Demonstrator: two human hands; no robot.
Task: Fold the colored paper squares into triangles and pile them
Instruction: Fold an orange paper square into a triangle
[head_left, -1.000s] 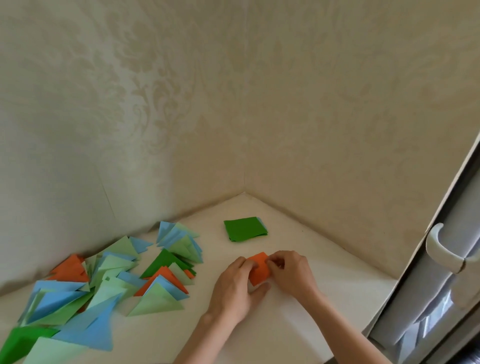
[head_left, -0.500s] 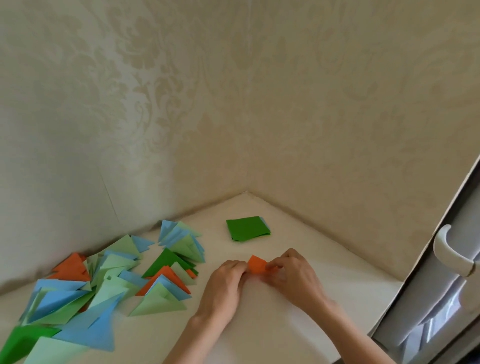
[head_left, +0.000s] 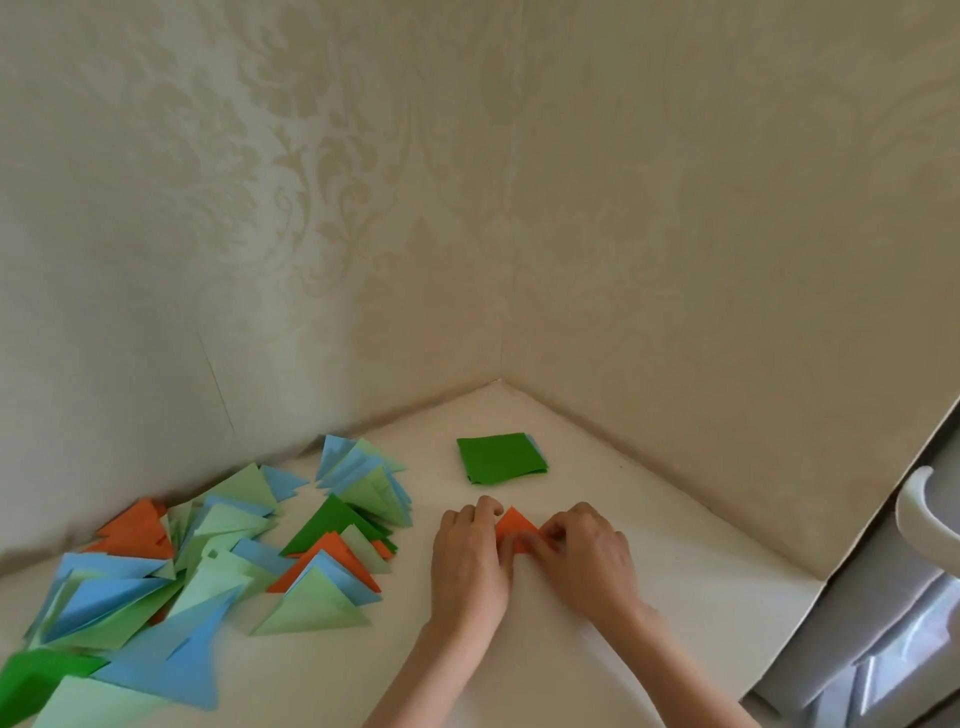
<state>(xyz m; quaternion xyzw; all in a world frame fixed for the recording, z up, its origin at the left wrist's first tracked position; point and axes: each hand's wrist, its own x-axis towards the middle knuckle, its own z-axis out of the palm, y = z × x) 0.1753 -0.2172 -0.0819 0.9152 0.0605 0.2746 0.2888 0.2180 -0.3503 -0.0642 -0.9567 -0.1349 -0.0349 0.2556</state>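
An orange paper (head_left: 514, 527), folded into a triangle, lies flat on the white ledge (head_left: 675, 561) between both hands. My left hand (head_left: 470, 561) holds its left side with curled fingers. My right hand (head_left: 587, 556) pinches and presses its right edge. A small stack of green paper squares (head_left: 501, 458) sits just beyond them, toward the corner. A loose pile of folded triangles (head_left: 218, 551) in blue, light green, dark green and orange spreads across the left.
Patterned beige walls (head_left: 467, 208) meet in a corner behind the ledge. A white window frame with a handle (head_left: 922, 514) stands at the right edge. Bare ledge surface lies in front of my hands.
The orange paper has gone from half lifted to pressed flat as a triangle. Both hands have shifted slightly toward the corner and lowered onto it.
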